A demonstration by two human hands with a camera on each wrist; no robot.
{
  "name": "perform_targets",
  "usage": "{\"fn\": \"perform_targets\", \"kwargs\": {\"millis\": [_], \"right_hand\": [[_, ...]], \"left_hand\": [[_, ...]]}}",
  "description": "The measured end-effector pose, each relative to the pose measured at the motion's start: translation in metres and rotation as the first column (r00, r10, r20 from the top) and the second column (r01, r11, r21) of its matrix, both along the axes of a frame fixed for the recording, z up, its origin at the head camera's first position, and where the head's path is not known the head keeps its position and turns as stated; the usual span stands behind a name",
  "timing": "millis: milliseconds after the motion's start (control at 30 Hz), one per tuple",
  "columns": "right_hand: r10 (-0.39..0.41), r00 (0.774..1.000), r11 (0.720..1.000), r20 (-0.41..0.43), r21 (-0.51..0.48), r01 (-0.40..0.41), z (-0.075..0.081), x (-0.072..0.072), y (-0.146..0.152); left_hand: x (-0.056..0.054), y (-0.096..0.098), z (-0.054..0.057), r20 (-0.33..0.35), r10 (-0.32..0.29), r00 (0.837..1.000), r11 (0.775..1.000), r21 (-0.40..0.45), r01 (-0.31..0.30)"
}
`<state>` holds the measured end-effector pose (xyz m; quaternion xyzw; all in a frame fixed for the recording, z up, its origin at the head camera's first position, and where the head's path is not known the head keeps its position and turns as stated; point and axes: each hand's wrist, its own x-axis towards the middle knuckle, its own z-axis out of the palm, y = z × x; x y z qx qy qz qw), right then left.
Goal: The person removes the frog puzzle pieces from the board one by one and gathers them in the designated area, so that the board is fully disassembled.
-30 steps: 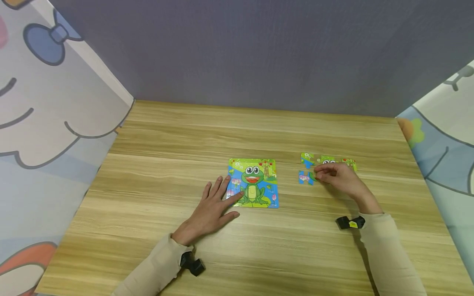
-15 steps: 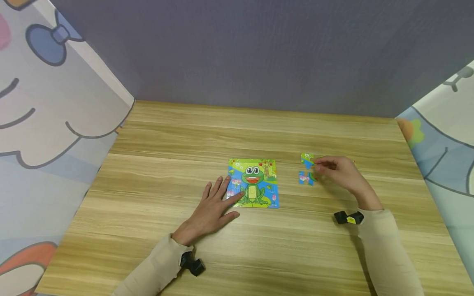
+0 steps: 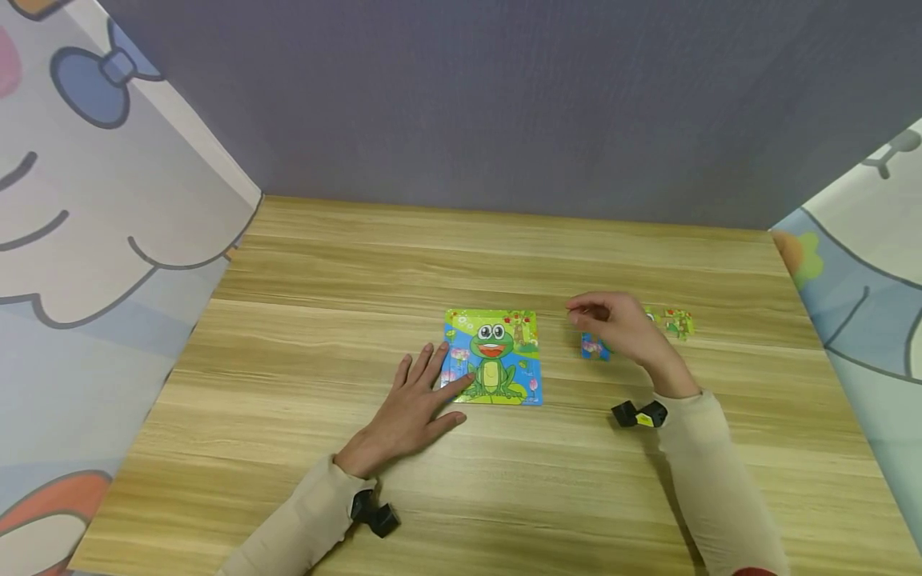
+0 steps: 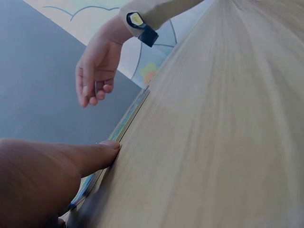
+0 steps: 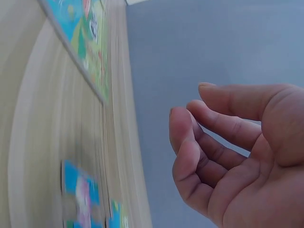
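Observation:
My left hand [image 3: 406,412] lies with straight, spread fingers at the left edge of a square frog puzzle board [image 3: 515,372], its index fingertip touching the picture. In the left wrist view, the thumb [image 4: 97,156] shows close beside the board's edge. My right hand [image 3: 619,324] hovers above loose jigsaw pieces, right of the board. In the right wrist view, its fingers are loosely bent, thumb apart from them, and nothing shows between them. A blue piece with a pink flower [image 5: 83,197] lies below that hand, a second piece [image 5: 116,216] beside it.
More green jigsaw pieces [image 3: 677,322], one with a tree, lie right of the right hand, partly hidden by it. The wood-grain table [image 3: 346,272] meets a grey panel [image 3: 504,104] at its back edge. Cartoon-printed walls flank both sides.
My right hand has moved left across the loose pieces, uncovering the tree piece and covering the upper left one. The left hand and the puzzle board have stayed still.

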<state>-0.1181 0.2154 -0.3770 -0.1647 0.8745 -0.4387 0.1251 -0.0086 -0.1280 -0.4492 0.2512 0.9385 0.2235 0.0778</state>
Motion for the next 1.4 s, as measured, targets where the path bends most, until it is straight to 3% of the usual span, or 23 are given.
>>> {"fn": "perform_targets", "kwargs": {"millis": [300, 633, 1067, 1400], "right_hand": [[0.056, 0.998, 0.998, -0.038, -0.006, -0.057, -0.007, -0.002, -0.035], [0.126, 0.992, 0.990, -0.004, -0.058, -0.126, -0.015, -0.001, -0.066], [0.187, 0.982, 0.980, -0.008, -0.061, -0.187, -0.030, 0.002, -0.081], [0.189, 0.982, 0.982, 0.011, 0.013, -0.189, -0.033, 0.007, -0.089]], "left_hand": [[0.001, 0.000, -0.001, 0.002, 0.000, 1.000, 1.000, 0.008, 0.000], [0.000, -0.001, -0.002, 0.003, 0.001, 1.000, 1.000, 0.000, -0.001], [0.000, -0.002, -0.002, -0.013, -0.009, 1.000, 1.000, 0.004, 0.009], [0.000, 0.001, 0.000, -0.032, -0.020, 0.999, 1.000, 0.009, 0.020]]}}
